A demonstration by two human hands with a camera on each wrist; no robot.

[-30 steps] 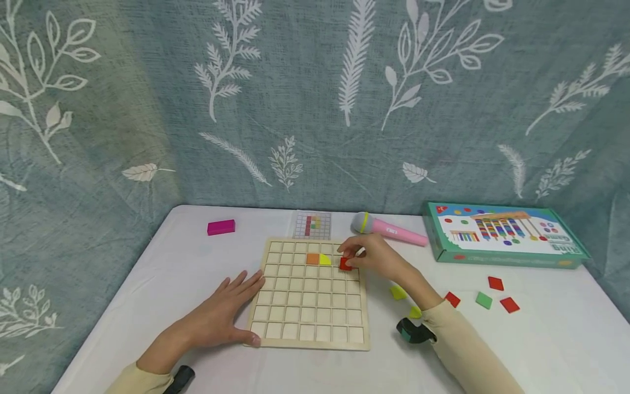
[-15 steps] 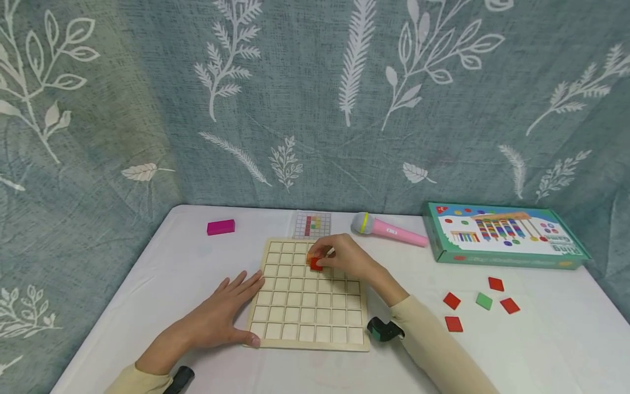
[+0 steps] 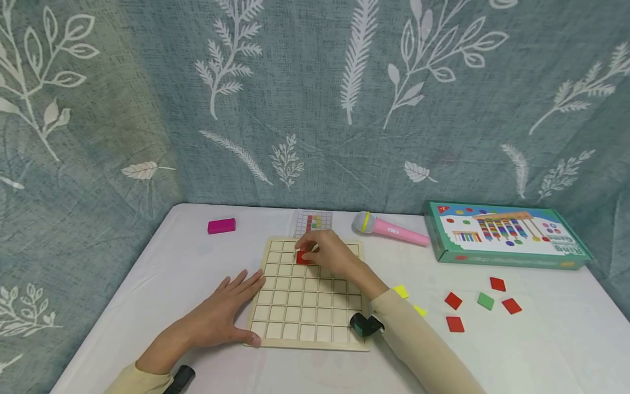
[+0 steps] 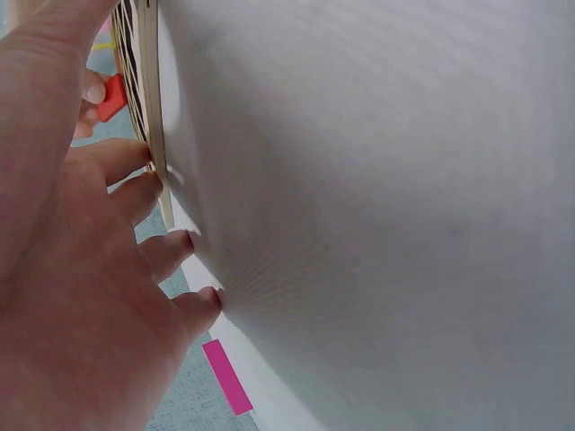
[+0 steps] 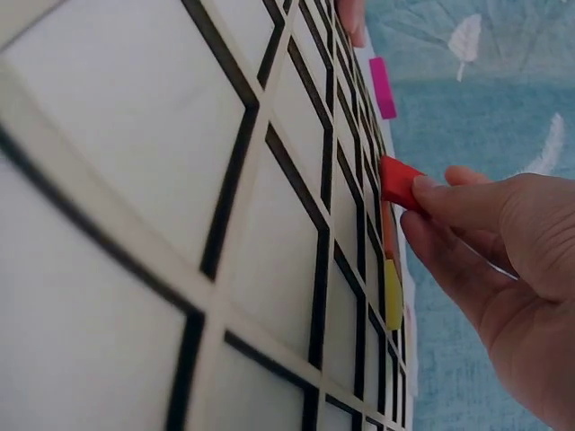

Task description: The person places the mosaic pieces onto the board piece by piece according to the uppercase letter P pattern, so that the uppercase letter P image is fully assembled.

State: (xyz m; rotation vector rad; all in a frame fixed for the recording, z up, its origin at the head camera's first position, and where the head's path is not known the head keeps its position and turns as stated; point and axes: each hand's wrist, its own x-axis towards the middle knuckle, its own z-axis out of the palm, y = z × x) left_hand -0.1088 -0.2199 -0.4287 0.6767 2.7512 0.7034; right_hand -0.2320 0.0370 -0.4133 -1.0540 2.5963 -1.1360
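Observation:
Between thumb and fingers my right hand [image 3: 328, 253] pinches a red square tile [image 3: 302, 258] at a cell in the upper part of the wooden grid board [image 3: 301, 314]. In the right wrist view the red tile [image 5: 401, 183] stands tilted at the grid, beside an orange tile [image 5: 389, 235] and a yellow piece [image 5: 393, 294] set in cells. The head view hides those two behind the hand. My left hand [image 3: 216, 314] lies with fingers spread at the board's left edge, its thumb at the lower left corner; the left wrist view shows fingertips [image 4: 151, 154] against that edge.
Right of the board lie several loose red tiles [image 3: 453, 300], a green tile [image 3: 485, 301] and yellow pieces [image 3: 401, 291], partly behind the sleeve. Behind the board are a printed pattern card [image 3: 314, 221], pink toy microphone [image 3: 394, 230], magenta block [image 3: 221, 226] and green toy box [image 3: 507, 235].
My right hand has carried the red tile leftward across the board, from near its right edge to past the orange and yellow pieces. The left hand stays in place.

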